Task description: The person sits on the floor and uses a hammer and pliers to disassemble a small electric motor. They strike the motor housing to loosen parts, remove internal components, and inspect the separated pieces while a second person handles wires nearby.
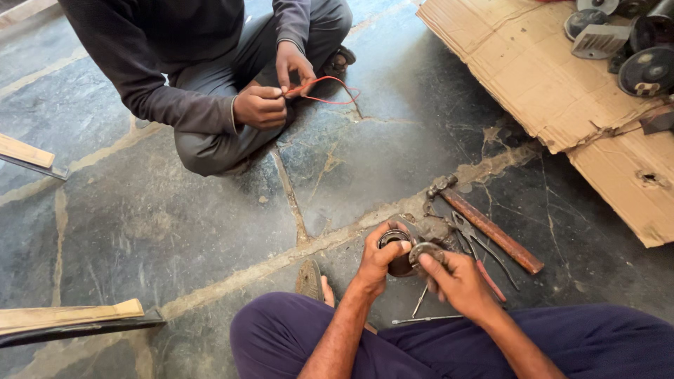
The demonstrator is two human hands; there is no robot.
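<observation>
Metal cup-shaped part (394,249), dark and round, gripped in left hand (380,260), fingers curled around its rim, low centre just above the knees. Right hand (456,281) pinches a small round metal disc (423,250) at fingertips, touching the cup's edge. Just beside on the stone floor (175,224): pliers (469,235), wooden-handled hammer (488,228). Farther off, a co-worker's hands (270,91) hold red wire (330,91). Cardboard (533,70) top right with dark round parts (646,70).

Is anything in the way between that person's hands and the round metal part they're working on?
Nothing visible. The left hand already grips the round metal part, and the right hand holds a small metal disc right beside it.
</observation>
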